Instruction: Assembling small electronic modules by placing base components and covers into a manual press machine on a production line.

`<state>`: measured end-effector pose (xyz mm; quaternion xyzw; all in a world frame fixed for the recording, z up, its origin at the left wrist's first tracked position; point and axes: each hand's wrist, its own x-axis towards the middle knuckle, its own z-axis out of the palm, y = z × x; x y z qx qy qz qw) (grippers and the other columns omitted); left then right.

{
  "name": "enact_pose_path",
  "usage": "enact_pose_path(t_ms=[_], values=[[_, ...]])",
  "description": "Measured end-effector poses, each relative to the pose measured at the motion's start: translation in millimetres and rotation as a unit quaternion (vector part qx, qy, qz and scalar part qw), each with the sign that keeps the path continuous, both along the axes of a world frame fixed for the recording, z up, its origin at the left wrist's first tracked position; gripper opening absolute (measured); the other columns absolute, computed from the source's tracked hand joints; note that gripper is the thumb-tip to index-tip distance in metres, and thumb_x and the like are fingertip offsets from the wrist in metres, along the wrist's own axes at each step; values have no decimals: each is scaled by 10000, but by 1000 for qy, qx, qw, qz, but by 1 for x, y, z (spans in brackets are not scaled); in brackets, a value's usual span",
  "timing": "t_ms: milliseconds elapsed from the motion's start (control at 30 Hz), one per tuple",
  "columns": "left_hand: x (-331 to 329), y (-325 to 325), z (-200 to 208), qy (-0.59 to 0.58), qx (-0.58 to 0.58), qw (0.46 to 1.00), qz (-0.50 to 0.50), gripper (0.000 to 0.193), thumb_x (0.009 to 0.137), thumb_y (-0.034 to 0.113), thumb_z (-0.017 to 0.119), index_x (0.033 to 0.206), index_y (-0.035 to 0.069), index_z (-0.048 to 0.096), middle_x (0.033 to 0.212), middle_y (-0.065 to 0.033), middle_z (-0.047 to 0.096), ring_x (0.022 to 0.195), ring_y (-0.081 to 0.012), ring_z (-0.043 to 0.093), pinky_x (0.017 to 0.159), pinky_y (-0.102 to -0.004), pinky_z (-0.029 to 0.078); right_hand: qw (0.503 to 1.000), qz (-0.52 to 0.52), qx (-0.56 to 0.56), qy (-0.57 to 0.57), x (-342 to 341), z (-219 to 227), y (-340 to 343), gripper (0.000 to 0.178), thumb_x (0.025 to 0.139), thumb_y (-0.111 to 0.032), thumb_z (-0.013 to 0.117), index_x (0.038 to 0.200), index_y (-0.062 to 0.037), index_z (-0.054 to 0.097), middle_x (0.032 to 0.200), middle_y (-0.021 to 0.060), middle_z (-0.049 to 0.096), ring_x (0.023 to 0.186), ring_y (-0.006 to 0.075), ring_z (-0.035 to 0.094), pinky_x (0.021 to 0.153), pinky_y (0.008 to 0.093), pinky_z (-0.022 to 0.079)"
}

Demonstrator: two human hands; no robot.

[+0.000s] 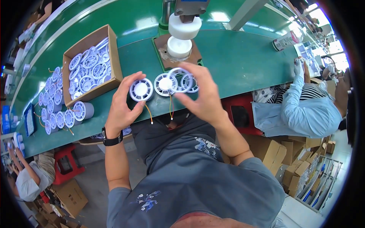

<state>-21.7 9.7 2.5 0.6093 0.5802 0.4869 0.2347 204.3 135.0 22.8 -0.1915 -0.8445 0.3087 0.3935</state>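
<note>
My left hand curls its thumb and fingers round a round white housing with a spoked rim and a thin wire ending in a small plug. Just right of it on the bench stands a second round white housing, its wire hanging over the near edge. My right hand pinches a white ring, slightly blurred, which overlaps the right side of that second housing. Behind the ring, close to my right fingers, lies another white spoked part, partly hidden.
A press with white round blocks stands ahead on the green bench. To the left are an open cardboard box of white rings and several wired housings. Co-workers sit at both sides; a bottle-like container lies at the far right.
</note>
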Motion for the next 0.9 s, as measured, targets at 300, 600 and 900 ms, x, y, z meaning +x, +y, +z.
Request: enact_pose_path(t_ms=[300, 600, 900], values=[[-5, -23, 1, 41, 0, 997, 70, 684, 726, -5, 636, 1390, 5, 476, 1309, -182, 597, 1227, -328, 577, 1074, -403, 422, 994, 65, -5, -84, -17, -1, 0, 731, 718, -22, 785, 1389, -36, 496, 1319, 117, 588, 1195, 327, 544, 1012, 401, 457], [-6, -23, -4, 17, 8, 997, 76, 686, 736, 18, 640, 1400, 6, 469, 1332, -182, 590, 1239, -324, 574, 1081, -400, 417, 988, 109, -87, -65, -16, -13, 8, 718, 745, -57, 777, 1402, -53, 485, 1356, 107, 582, 1240, 311, 534, 1053, 407, 443], [-5, -24, -5, -3, 12, 997, 75, 691, 748, 19, 640, 1414, 5, 458, 1366, -176, 579, 1260, -310, 566, 1091, -398, 410, 992, 75, -71, -67, -17, -18, 0, 748, 733, -78, 798, 1407, -61, 475, 1359, 120, 576, 1273, 315, 521, 1071, 409, 427]])
